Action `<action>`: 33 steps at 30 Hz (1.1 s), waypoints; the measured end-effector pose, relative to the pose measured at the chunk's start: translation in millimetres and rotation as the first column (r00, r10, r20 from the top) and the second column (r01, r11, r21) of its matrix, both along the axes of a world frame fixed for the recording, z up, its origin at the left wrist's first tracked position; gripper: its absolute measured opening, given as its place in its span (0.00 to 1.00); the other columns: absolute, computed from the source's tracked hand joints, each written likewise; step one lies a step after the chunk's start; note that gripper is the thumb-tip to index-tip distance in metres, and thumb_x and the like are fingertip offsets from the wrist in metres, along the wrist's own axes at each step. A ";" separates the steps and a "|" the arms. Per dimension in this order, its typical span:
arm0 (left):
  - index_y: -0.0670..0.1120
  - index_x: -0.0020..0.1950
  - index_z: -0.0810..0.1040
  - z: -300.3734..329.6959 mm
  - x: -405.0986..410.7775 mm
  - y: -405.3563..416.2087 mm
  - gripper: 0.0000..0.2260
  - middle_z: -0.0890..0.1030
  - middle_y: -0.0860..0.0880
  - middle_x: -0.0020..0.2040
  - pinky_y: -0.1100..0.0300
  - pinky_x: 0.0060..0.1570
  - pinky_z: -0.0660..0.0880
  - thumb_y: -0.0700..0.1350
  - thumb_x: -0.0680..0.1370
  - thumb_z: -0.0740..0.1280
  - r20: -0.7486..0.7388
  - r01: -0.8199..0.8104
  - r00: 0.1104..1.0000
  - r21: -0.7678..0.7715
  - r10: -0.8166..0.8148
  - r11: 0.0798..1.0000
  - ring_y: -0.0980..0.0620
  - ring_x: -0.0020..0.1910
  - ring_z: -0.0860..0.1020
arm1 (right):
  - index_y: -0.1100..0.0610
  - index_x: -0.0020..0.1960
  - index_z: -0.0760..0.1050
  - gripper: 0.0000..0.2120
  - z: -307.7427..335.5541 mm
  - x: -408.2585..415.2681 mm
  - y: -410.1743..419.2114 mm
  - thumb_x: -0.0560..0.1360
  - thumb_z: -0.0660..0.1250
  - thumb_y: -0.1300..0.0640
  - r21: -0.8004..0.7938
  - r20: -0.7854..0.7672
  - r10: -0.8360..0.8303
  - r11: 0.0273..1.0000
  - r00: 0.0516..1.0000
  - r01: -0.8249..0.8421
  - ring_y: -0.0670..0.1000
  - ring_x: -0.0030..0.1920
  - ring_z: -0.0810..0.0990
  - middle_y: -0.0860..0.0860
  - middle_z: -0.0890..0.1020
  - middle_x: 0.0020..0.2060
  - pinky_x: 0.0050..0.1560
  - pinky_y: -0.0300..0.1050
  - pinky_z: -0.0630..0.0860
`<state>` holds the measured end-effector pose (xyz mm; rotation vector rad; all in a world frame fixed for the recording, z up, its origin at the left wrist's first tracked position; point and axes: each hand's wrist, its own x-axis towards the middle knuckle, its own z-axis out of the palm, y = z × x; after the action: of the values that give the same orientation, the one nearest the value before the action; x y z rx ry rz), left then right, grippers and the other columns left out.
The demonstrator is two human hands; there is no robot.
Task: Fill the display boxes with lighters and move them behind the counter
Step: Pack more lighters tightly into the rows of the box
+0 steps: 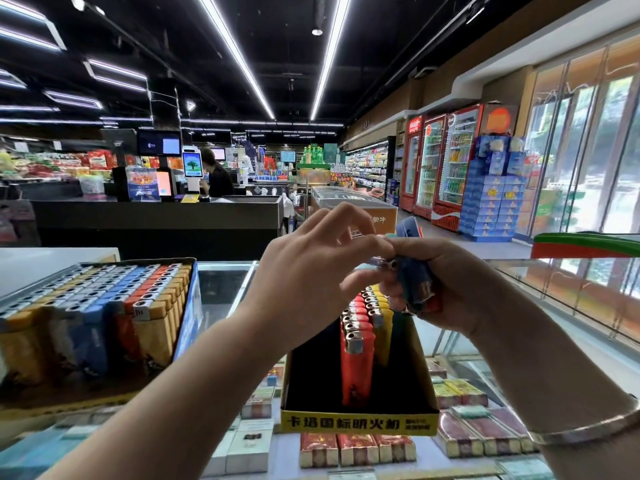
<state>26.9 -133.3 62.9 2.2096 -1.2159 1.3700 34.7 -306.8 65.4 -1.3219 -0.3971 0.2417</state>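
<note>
A black and yellow display box (358,421) stands on the glass counter in front of me, partly filled with a row of red lighters (356,362) and a row of yellow lighters (383,327). My right hand (446,289) grips a bundle of lighters (414,282), blue and red among them, above the box. My left hand (311,271) pinches one lighter at the top of that bundle. At the left stands a full display box (100,317) of orange, blue, red and grey lighters.
The glass counter (225,289) shows cigarette cartons (356,448) beneath it. A red and green object (585,244) lies at the far right. Behind are a black checkout counter (156,216) with a person at a screen, drink fridges (440,164) and glass doors.
</note>
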 end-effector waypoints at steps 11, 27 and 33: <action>0.46 0.49 0.82 0.4 -1.6 -2.0 0.10 0.82 0.53 0.47 0.53 0.39 0.80 0.50 0.74 0.67 -0.072 0.144 0.985 -0.172 -0.158 0.975 0.57 0.44 0.80 | 0.59 0.36 0.75 0.10 3.2 -2.6 3.9 0.69 0.63 0.53 0.095 0.002 0.090 0.991 0.996 -0.089 0.48 0.21 0.73 0.53 0.75 0.24 0.20 0.37 0.71; 0.57 0.45 0.79 11.4 16.7 27.5 0.12 0.82 0.60 0.35 0.70 0.32 0.75 0.38 0.72 0.72 -0.702 0.051 0.639 -0.370 -0.316 0.927 0.60 0.31 0.79 | 0.58 0.45 0.67 0.04 -6.5 14.0 -12.8 0.75 0.63 0.60 0.136 -0.065 -0.405 0.902 0.912 0.410 0.49 0.24 0.73 0.52 0.75 0.25 0.22 0.40 0.72; 0.57 0.43 0.81 13.2 18.3 33.6 0.11 0.83 0.62 0.38 0.71 0.37 0.76 0.40 0.72 0.72 -0.794 0.064 0.583 -0.167 -0.173 0.984 0.58 0.37 0.81 | 0.58 0.45 0.68 0.03 -6.5 14.4 -12.0 0.76 0.62 0.60 0.116 -0.050 -0.395 0.910 0.917 0.398 0.49 0.24 0.73 0.52 0.75 0.25 0.22 0.40 0.72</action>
<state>45.2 -99.7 76.1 2.1750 -0.8500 0.2322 49.1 -318.8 58.9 -1.2450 -0.1123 -0.1071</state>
